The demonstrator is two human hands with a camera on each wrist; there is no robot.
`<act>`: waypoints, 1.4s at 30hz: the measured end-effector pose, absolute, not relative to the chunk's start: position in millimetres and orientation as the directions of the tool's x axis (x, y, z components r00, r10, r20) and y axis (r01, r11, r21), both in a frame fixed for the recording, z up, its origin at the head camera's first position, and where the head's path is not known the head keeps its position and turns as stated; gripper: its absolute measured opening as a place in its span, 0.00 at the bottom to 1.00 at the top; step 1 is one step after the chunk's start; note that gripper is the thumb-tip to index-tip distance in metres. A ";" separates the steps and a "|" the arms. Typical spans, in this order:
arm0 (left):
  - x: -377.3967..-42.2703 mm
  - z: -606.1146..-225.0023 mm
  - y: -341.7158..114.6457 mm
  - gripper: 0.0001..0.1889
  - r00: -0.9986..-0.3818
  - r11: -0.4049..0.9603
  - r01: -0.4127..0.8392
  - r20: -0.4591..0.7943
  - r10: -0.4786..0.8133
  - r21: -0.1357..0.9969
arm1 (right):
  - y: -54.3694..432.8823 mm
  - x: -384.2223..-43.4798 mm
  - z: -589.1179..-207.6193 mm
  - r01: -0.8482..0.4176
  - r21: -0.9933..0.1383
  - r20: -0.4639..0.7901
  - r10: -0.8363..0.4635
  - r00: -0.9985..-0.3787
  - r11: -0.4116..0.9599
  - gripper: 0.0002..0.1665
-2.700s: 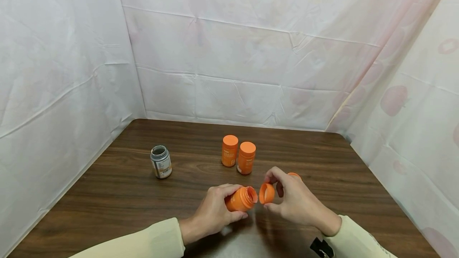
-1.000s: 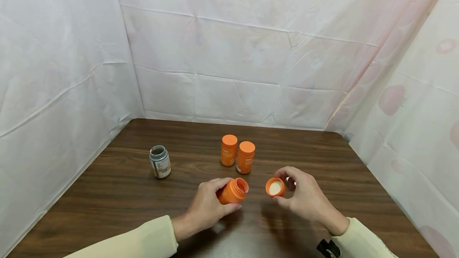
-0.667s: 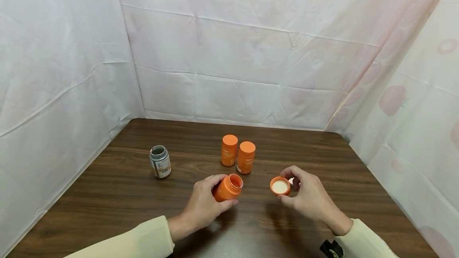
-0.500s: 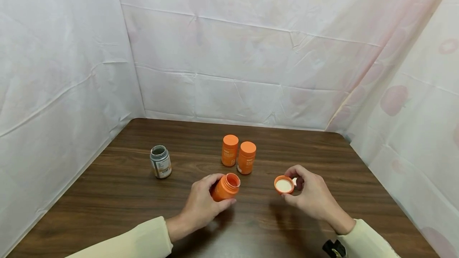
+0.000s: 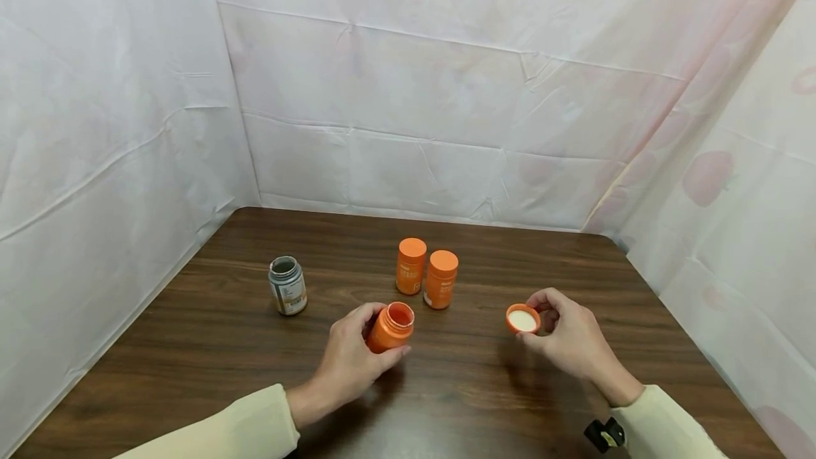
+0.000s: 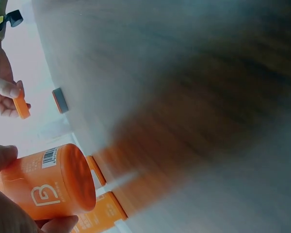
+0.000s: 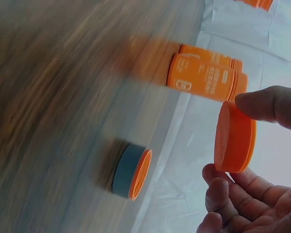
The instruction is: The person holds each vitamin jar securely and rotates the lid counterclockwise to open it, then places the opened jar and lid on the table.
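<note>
Two hands are observed in use, both engaged. By the left hand point(image 5: 347, 360), an uncapped orange bottle point(image 5: 385, 339) is gripped round its body, fingers and thumb curled partway; the bottle is held above the counter point(image 5: 248, 374), tilted, its mouth uppermost. By the right hand point(image 5: 570, 331), an orange screw cap point(image 7: 235, 138) is pinched at its side, lined inner face point(image 5: 523, 321) upturned, well apart from the bottle; the remaining fingers are loosely bent.

The bottle is judged to be light, stiff plastic, smooth and somewhat slippery, and unlikely to break; hold is best taken round the body, below the threaded neck. The cap is judged light and rigid, best pinched by its rim wall.

Farther out, a grey cap point(image 7: 128, 170) with an orange edge is noted on the counter near the right hand. Two capped orange bottles point(image 5: 440, 282) are found upright, side by side, beyond the hands. An open grey jar point(image 5: 290, 290) is stood to the left. White sheeting point(image 5: 414, 83) is hung behind.
</note>
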State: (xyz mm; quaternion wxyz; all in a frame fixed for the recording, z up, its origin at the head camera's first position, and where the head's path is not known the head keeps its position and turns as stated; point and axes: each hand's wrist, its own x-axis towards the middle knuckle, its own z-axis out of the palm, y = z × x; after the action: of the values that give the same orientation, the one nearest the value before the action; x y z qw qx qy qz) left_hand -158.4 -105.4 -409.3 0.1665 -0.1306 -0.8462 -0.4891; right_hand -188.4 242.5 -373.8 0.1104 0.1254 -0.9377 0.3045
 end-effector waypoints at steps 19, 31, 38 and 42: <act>-159.0 -409.0 -128.8 0.31 -0.920 0.542 0.312 0.391 -0.034 0.780 | 272.5 -205.3 -383.2 -0.183 -0.522 0.217 -0.078 -0.973 0.833 0.27; -156.4 -409.1 -141.8 0.31 -0.909 0.551 0.301 0.409 -0.083 0.778 | 290.1 -214.9 -390.0 -0.099 -0.505 0.148 -0.027 -0.989 0.857 0.29; -153.4 -408.9 -149.3 0.32 -0.893 0.581 0.299 0.437 -0.109 0.757 | 299.1 -219.3 -393.0 -0.071 -0.492 0.115 -0.016 -0.993 0.868 0.33; -152.2 -408.5 -153.3 0.32 -0.890 0.589 0.295 0.441 -0.117 0.752 | 303.8 -223.1 -397.2 -0.046 -0.466 0.086 -0.006 -0.996 0.884 0.32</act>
State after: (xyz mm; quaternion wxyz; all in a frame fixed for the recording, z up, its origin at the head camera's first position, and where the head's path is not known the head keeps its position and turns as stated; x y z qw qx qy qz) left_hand -152.2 -153.3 -408.5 0.2288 -0.0515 -0.8615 -0.4504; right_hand -223.1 303.8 -397.2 0.0411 0.0134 -0.9696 0.2408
